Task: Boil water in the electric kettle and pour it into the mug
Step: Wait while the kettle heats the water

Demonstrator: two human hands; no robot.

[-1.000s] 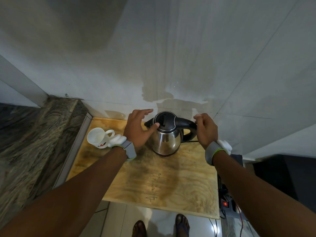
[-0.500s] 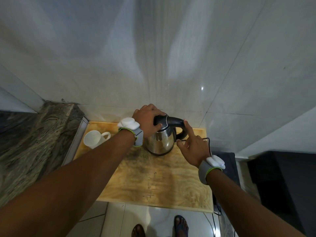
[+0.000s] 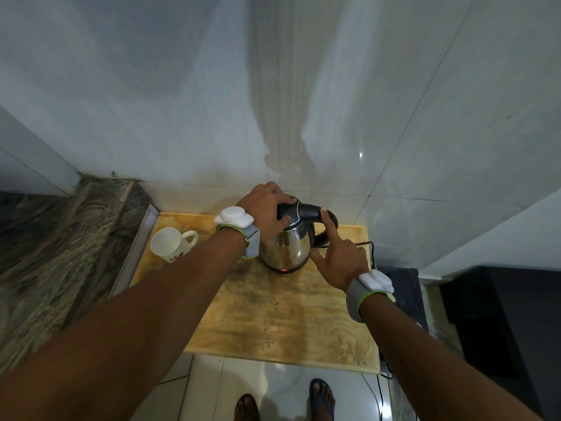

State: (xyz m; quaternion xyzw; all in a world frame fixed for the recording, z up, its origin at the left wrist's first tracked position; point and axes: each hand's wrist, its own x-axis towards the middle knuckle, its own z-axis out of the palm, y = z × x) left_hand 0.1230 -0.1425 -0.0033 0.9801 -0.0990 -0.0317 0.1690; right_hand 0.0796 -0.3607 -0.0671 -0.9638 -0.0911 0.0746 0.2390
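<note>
Head view. A rounded stainless-steel electric kettle with a black lid and black handle is shown upright at the far middle of a pale plywood tabletop, close to the glossy white tiled wall. A small red light is lit at the near foot of the kettle. The left hand is laid over the lid from the left, its fingers curled down around the black top so that the lid is gripped. The right hand is held just right of the kettle body; its index finger is stretched straight and its tip is set on the top of the handle, the thumb is spread toward the steel body, and nothing is grasped. A grey wristband carrying a white device is worn on the left wrist, and a matching band on the right. A white ceramic mug with a printed side is seen at the far left of the tabletop, well apart from the kettle, its handle turned right. A black cord is run from behind the kettle toward the right edge. A dark stone counter lies at the left. Two sandalled feet are visible on the floor tiles below the near edge.
</note>
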